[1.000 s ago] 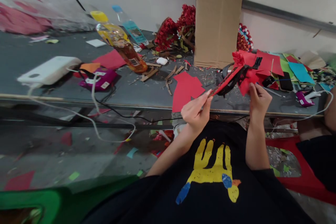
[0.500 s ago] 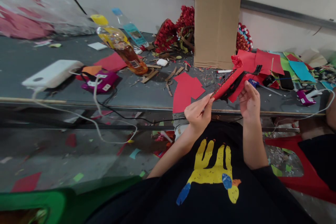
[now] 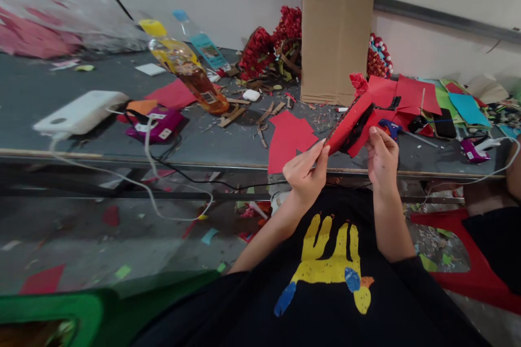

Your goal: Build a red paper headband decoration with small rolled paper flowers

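In front of me, above the table edge, I hold a red-faced cardboard piece (image 3: 349,122) tilted up, with a red paper ruffle (image 3: 359,83) at its top and dark material along its inner side. My left hand (image 3: 305,168) pinches its lower left corner between thumb and fingers. On the other side, my right hand (image 3: 382,160) grips the edge of a red paper flap (image 3: 362,134) that stands apart from the cardboard; whether the two join is hidden. Just beyond my right hand lies a blue glue gun (image 3: 389,128).
Cut red paper (image 3: 287,141) lies left of my hands. A brown cardboard panel (image 3: 337,27) stands behind. Leftward are a drink bottle (image 3: 189,73), a white power bank (image 3: 81,113) and trailing cables. Coloured sheets (image 3: 468,110) and a phone (image 3: 444,124) lie right, near another person's arm.
The cardboard piece has turned, so more of its red face shows and its ruffled top has shifted left. My right hand has moved slightly left, uncovering more of the glue gun.
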`<state>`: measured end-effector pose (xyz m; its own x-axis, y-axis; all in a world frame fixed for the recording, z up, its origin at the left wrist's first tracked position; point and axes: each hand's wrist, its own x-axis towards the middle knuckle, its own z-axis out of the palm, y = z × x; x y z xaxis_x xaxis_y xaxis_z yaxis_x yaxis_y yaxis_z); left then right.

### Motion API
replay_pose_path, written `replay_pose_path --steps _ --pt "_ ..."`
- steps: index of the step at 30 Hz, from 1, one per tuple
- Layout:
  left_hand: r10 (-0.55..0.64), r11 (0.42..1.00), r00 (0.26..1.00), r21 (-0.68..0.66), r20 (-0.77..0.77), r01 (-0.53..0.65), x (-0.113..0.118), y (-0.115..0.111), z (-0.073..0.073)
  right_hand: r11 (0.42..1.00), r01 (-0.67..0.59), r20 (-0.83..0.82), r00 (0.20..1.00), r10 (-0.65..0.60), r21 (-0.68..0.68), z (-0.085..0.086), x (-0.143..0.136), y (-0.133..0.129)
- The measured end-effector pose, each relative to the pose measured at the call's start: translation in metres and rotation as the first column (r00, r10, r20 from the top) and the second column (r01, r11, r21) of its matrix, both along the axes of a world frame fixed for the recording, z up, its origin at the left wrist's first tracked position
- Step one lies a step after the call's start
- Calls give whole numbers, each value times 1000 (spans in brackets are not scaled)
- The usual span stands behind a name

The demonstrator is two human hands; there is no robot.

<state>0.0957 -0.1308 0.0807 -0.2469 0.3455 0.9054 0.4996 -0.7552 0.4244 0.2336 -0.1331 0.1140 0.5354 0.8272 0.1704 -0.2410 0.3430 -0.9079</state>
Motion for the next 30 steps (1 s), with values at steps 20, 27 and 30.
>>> replay_pose_path --steps 20,27,30 --pt "72 983 983 -178 171 -41 -1 5 7 994 -96 423 899 112 -58 4 -5 -13" --pt "80 971 978 -238 193 -32 0 6 5 995 -38 603 793 86 -92 12 -4 -18" --pt "63 964 973 -265 221 -2 1 8 5 997 -40 627 776 74 -68 11 -3 -17"
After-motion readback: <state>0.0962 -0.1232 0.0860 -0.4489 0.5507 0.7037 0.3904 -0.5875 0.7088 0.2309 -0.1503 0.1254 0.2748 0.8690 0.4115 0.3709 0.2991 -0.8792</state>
